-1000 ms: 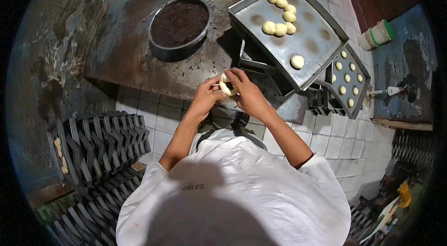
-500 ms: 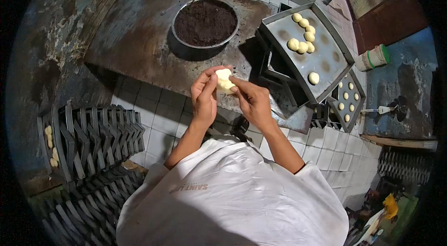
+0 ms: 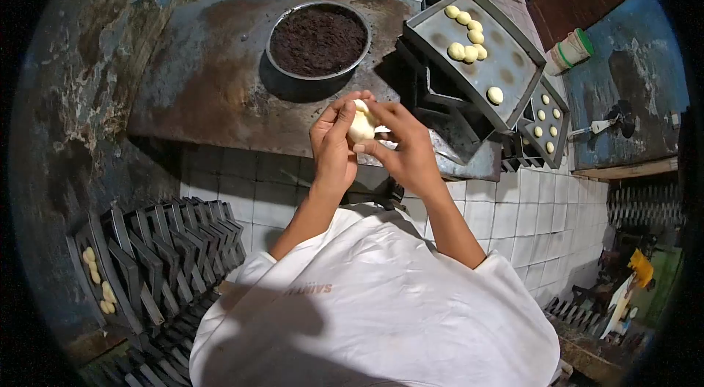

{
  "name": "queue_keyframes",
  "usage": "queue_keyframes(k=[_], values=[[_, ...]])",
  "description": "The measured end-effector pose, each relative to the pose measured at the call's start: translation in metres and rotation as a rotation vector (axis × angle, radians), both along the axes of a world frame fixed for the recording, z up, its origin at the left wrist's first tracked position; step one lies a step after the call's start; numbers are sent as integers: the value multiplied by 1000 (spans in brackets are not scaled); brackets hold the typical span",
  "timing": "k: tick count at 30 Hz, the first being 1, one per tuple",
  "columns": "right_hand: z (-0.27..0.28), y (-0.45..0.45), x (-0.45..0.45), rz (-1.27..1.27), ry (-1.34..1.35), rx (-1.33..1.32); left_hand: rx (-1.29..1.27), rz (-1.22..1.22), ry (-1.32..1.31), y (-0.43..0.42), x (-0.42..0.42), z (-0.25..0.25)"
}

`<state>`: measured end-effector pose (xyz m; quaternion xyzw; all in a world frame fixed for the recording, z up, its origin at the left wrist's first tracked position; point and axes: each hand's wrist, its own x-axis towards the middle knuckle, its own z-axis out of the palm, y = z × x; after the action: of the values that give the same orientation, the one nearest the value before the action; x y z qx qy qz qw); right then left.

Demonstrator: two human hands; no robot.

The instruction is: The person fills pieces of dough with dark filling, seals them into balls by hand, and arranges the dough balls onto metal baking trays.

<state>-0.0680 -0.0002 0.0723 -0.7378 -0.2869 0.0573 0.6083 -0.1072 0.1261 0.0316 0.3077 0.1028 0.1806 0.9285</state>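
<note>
Pale dough now bunched rounder.

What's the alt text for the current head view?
A person's left hand and right hand hold a pale dough piece between them. Beyond, a round metal basin of dark, crumbly filling sits on a stained worktable; to the right, a metal tray bears pale dough balls.

Dough between hands; bowl on table, tray right.
</note>
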Motion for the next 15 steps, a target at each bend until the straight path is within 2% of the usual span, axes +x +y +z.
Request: queue_keyframes(k=[2, 4, 7, 9, 11, 12, 14, 15], values=[[-6, 2, -4, -11, -260, -295, 101, 60, 0, 4, -2, -6], [-8, 6, -4, -36, -236, -294, 196, 57, 4, 9, -7, -1], [-6, 18, 1, -78, -228, -176, 442, 4, -136, 15, -14, 6], [-2, 26, 3, -91, -38, -24, 457, -68, -172, 22, -18, 11], [0, 23, 8, 69, 250, 96, 534, -113, -290, 28, -15, 8], [-1, 22, 10, 72, 247, 94, 532, -109, -293, 27, -16, 8], [-4, 23, 11, 20, 335, -5, 172, -40, -222, 21, -18, 7], [-16, 25, 13, -1, 313, 63, 133, -35, -152, 23, -20, 2]])
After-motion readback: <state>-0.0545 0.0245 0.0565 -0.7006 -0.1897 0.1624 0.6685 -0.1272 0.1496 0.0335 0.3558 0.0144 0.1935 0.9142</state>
